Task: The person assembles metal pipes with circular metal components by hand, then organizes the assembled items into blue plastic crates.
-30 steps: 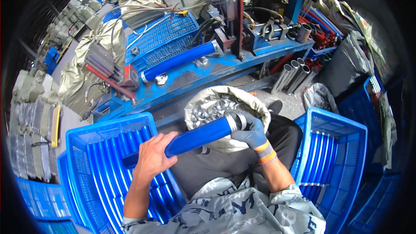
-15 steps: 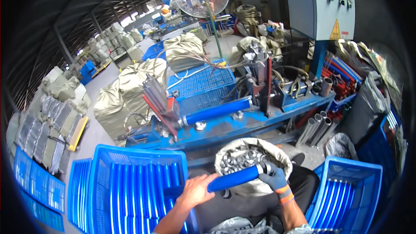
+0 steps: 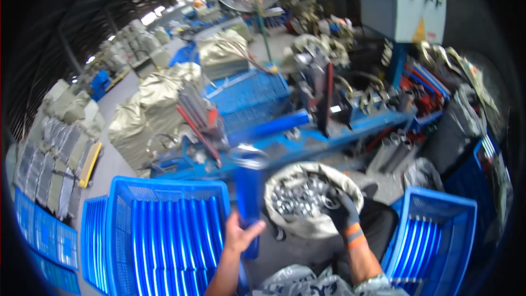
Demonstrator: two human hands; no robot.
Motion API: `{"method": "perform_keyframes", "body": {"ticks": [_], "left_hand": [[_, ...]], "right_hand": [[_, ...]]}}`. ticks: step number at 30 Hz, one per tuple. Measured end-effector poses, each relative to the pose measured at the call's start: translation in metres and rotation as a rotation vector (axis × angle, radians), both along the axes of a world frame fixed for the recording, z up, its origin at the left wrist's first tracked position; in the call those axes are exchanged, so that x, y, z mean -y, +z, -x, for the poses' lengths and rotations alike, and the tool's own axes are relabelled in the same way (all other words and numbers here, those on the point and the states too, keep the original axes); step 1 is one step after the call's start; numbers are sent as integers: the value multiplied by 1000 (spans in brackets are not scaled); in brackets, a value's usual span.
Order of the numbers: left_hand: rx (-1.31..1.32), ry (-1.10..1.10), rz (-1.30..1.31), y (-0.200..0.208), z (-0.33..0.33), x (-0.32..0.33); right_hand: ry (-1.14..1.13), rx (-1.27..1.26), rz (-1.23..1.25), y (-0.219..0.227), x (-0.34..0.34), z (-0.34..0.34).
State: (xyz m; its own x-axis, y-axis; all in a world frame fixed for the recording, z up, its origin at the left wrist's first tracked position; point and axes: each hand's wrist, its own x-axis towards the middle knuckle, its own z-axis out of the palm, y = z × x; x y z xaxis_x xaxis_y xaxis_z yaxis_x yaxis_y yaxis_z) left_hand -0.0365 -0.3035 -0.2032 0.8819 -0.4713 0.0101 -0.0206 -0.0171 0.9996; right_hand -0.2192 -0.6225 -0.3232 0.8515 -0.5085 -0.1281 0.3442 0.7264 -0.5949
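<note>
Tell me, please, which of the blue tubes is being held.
The blue tube gripped in the bare left hand; the others nearby lie in blue crates or along the blue bench.

Roughly upright blue tube (image 3: 248, 191), silvery-topped, beside loose silvery rings (image 3: 298, 194) in sack (image 3: 301, 228).

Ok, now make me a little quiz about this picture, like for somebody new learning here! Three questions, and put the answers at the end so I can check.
1. What is the left hand holding?
2. True or false: the right hand is bare.
3. Fill in the missing word: the pale sack by the right hand has lots of metal ____ in it.

Key:
1. A blue tube.
2. False; it wears a dark glove.
3. Rings.
</note>
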Motion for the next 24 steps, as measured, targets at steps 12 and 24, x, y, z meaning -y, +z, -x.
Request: {"method": "perform_keyframes", "body": {"ticks": [12,24], "left_hand": [[-411,188,606,-65,29,30],[-346,221,572,-70,37,35]], "right_hand": [[79,-8,10,7,-6,-12],[163,7,521,17,3,-2]]}}
